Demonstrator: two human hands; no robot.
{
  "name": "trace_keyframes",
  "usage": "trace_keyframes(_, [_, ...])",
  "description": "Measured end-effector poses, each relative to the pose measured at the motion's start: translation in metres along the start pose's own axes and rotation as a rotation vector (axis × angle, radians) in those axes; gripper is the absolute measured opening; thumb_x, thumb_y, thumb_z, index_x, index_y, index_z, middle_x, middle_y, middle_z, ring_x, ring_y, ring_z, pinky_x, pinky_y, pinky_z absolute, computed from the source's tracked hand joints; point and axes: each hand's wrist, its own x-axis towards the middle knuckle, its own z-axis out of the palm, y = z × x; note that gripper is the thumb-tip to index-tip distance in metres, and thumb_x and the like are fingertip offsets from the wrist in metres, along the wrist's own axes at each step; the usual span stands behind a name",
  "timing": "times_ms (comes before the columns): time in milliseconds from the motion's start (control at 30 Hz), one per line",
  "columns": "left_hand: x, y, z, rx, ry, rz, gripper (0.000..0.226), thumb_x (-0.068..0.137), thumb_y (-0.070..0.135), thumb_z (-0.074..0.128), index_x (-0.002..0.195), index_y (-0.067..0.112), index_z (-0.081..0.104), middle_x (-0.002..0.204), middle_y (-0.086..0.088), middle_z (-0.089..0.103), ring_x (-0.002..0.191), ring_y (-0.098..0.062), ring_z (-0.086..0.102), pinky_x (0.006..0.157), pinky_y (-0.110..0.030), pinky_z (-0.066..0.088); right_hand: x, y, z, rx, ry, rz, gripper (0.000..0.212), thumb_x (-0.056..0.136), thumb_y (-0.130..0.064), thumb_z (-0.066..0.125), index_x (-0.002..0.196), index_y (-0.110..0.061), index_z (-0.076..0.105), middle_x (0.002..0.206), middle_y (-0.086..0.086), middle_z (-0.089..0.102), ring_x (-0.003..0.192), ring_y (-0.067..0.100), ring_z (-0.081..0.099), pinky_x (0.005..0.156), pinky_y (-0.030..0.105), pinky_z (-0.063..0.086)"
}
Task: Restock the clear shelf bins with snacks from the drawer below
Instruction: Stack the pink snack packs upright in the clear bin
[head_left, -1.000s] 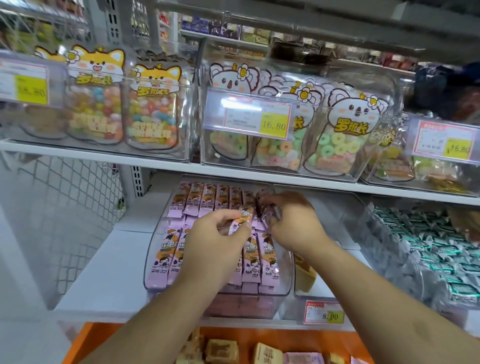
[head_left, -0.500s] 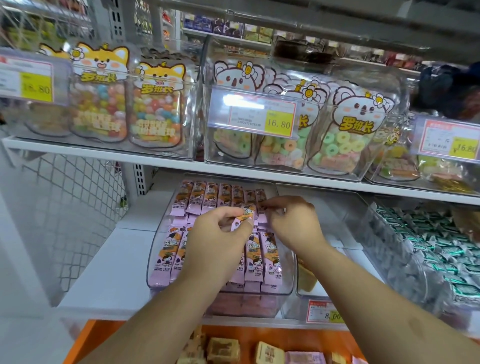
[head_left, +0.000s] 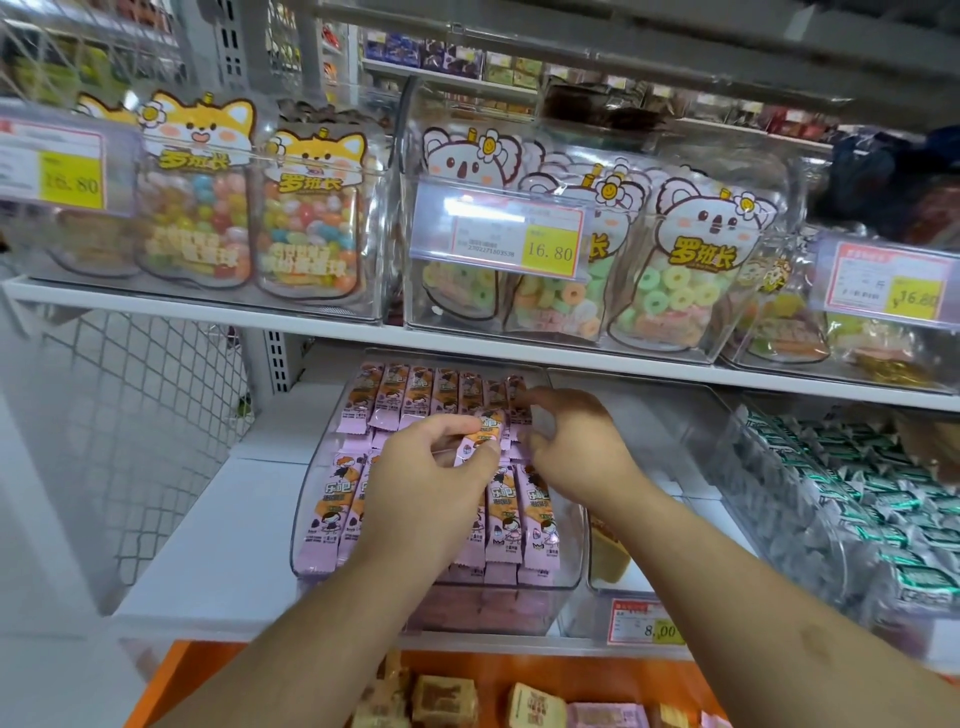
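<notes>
A clear bin (head_left: 311, 499) on the lower white shelf holds two rows of pink snack bars (head_left: 410, 395). My left hand (head_left: 421, 488) hovers over the bin's middle and pinches one pink snack bar (head_left: 480, 434) between thumb and fingers. My right hand (head_left: 571, 447) is just to its right, fingers curled among the bars at the right end of the back row; what they hold is blurred. Below, the orange drawer (head_left: 171, 680) shows loose wrapped snacks (head_left: 441, 701).
The upper shelf (head_left: 208, 312) carries clear bins of candy bags (head_left: 311, 223) with price tags. A nearly empty clear bin (head_left: 608, 561) sits right of the pink one, then a bin of green-wrapped snacks (head_left: 883, 499). Wire mesh (head_left: 145, 415) closes the left side.
My right hand has drawn slightly back from the rear row. My left hand keeps its pinch on the pink bar and has shifted a little upward.
</notes>
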Motion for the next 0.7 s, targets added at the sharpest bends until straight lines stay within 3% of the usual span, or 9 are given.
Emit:
trace_keyframes(100, [-0.003, 0.001, -0.005, 0.008, 0.009, 0.010, 0.023, 0.090, 0.036, 0.079, 0.113, 0.033, 0.075, 0.098, 0.031, 0.065, 0.090, 0.028, 0.055, 0.064, 0.004, 0.041, -0.009, -0.003, -0.008, 0.059, 0.057, -0.011, 0.049, 0.091, -0.023, 0.074, 0.139, -0.027, 0.064, 0.142, -0.001, 0.063, 0.134, 0.023, 0.055, 0.112, 0.034, 0.045])
trace_keyframes(200, [-0.009, 0.004, -0.014, 0.011, 0.015, -0.004, 0.025, 0.089, 0.036, 0.080, 0.113, 0.034, 0.075, 0.106, 0.027, 0.070, 0.098, 0.013, 0.062, 0.074, -0.006, 0.044, -0.027, -0.013, -0.020, 0.133, 0.067, -0.033, 0.060, 0.089, -0.016, 0.073, 0.144, -0.030, 0.057, 0.141, -0.005, 0.062, 0.133, 0.019, 0.052, 0.111, 0.030, 0.043])
trace_keyframes(300, [-0.019, 0.008, -0.029, 0.000, 0.013, -0.018, 0.023, 0.087, 0.034, 0.082, 0.110, 0.035, 0.076, 0.105, 0.025, 0.074, 0.101, 0.006, 0.067, 0.085, -0.019, 0.052, -0.053, -0.035, -0.027, 0.330, -0.096, -0.052, 0.073, 0.084, -0.025, 0.082, 0.148, -0.038, 0.049, 0.136, -0.011, 0.058, 0.125, 0.009, 0.055, 0.105, 0.024, 0.045])
trace_keyframes(433, [-0.038, 0.011, -0.061, 0.038, -0.004, -0.032, 0.023, 0.087, 0.029, 0.082, 0.107, 0.038, 0.075, 0.100, 0.026, 0.074, 0.093, 0.012, 0.066, 0.082, -0.017, 0.055, -0.079, -0.069, -0.021, 0.437, -0.257, -0.106, 0.089, 0.072, -0.042, 0.091, 0.149, -0.042, 0.046, 0.141, -0.014, 0.054, 0.125, 0.002, 0.056, 0.105, 0.029, 0.051])
trace_keyframes(567, [-0.054, 0.014, -0.094, -0.012, -0.039, -0.109, 0.019, 0.092, 0.020, 0.077, 0.104, 0.034, 0.076, 0.098, 0.014, 0.077, 0.081, 0.009, 0.069, 0.067, -0.008, 0.051, -0.090, -0.102, -0.008, 0.702, -0.336, -0.021, 0.073, 0.069, -0.025, 0.091, 0.133, -0.038, 0.059, 0.117, 0.001, 0.069, 0.092, 0.009, 0.070, 0.086, 0.036, 0.062])
trace_keyframes(633, [-0.060, 0.013, -0.110, -0.014, -0.065, -0.145, 0.022, 0.094, 0.014, 0.074, 0.102, 0.035, 0.076, 0.101, 0.010, 0.078, 0.085, 0.003, 0.072, 0.082, -0.021, 0.059, -0.093, -0.115, -0.001, 0.731, -0.359, 0.003, 0.072, 0.071, -0.020, 0.092, 0.133, -0.033, 0.059, 0.111, 0.002, 0.071, 0.091, 0.011, 0.070, 0.087, 0.034, 0.062])
trace_keyframes(700, [-0.060, 0.008, -0.123, 0.069, -0.074, -0.148, 0.024, 0.094, 0.020, 0.073, 0.108, 0.039, 0.075, 0.109, 0.017, 0.075, 0.103, 0.003, 0.068, 0.102, -0.032, 0.054, -0.094, -0.127, 0.005, 0.684, -0.339, -0.023, 0.071, 0.075, -0.024, 0.090, 0.138, -0.031, 0.058, 0.116, 0.000, 0.068, 0.096, 0.007, 0.067, 0.088, 0.026, 0.058])
